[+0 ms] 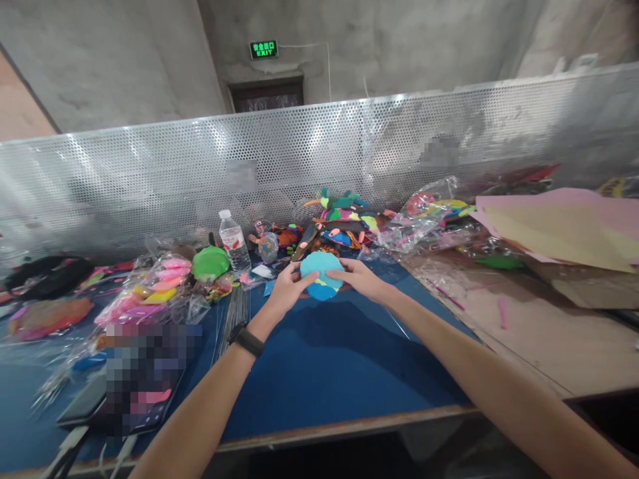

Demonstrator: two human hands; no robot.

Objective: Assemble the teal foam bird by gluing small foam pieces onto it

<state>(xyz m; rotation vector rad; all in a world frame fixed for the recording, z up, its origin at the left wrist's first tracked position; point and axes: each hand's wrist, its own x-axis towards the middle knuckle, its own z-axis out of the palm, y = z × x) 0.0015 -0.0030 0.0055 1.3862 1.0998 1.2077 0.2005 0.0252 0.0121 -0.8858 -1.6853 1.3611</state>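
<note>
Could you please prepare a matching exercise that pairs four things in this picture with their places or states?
Things:
1. Blue disc
2. Plastic bottle
3. Exit sign
4. Black wristband

Places or states:
A. Around the left wrist
B. Lit green, high on the wall
C. Held between the left hand and right hand
D. Upright, with a white cap

Right pairs: 1-C, 2-D, 3-B, 4-A

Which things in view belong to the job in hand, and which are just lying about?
In use:
- two-tone blue disc, held between the left hand and right hand

Apparently just lying about:
- water bottle
- green dome-shaped piece
- thin wires
- pink strip

Possibly supplies, but untouched: bright pieces in clear plastic.
</note>
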